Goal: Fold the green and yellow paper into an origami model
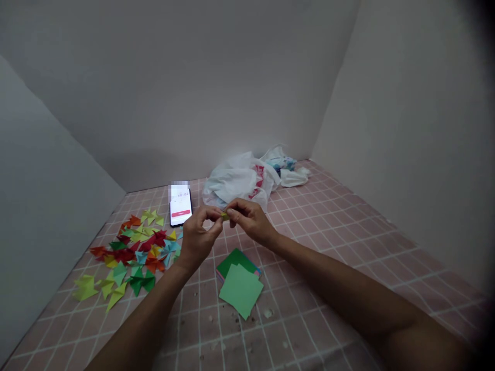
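My left hand [199,234] and my right hand [249,219] meet above the pink tiled floor [328,247], fingers pinched together on a small yellow-green folded paper piece [225,216]. Both hands are closed on it. Below them lies a small stack of square coloured paper sheets [240,283], a light green sheet on top. Left of my hands, several folded paper shapes [131,252] in red, green, yellow, orange and blue are scattered on the floor.
A phone [180,206] with a lit screen lies on the floor beyond my left hand. White plastic bags [242,180] sit near the corner of the grey walls, with another bundle [286,167] behind them. Small white specks dot the tiles near me.
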{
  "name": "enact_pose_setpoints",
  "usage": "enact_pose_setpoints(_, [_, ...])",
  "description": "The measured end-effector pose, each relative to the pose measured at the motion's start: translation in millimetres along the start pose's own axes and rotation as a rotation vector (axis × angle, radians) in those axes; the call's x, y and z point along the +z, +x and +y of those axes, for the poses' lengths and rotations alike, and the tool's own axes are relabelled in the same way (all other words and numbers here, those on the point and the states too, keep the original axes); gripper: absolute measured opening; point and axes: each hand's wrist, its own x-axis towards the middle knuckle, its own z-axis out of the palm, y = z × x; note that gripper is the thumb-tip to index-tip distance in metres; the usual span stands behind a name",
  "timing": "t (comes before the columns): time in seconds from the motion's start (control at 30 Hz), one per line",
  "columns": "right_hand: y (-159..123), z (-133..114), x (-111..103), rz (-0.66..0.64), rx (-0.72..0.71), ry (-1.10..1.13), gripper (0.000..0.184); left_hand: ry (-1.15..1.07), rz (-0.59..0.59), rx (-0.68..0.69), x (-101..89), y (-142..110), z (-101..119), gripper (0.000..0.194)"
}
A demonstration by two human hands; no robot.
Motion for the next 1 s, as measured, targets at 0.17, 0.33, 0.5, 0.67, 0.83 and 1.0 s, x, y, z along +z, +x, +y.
enact_pose_setpoints(0.17, [8, -6, -12, -0.075, -0.111, -0.272, 0.012, 0.140, -0.088, 0.166, -3.8, 3, -3, 0.010])
enact_pose_setpoints(0.33, [12, -7, -19, -0.179, -0.127, -0.424, 0.016, 0.209, -0.205, 0.269, -7.2, 4, -9, 0.011])
enact_pose_setpoints(0.5, [13, -10, -23, -0.282, -0.173, -0.483, 0.015, 0.196, -0.244, 0.311, -8.5, 6, -11, 0.011])
enact_pose_setpoints(0.67, [13, -8, -22, -0.301, -0.183, -0.529, 0.014, 0.143, -0.254, 0.318, -9.0, 6, -11, 0.013])
enact_pose_setpoints(0.83, [12, -6, -19, -0.295, -0.208, -0.522, 0.014, 0.104, -0.237, 0.231, -9.7, 6, -13, 0.010])
enact_pose_setpoints(1.0, [11, -6, -19, -0.300, -0.216, -0.525, 0.014, 0.073, -0.232, 0.203, -9.7, 6, -13, 0.012])
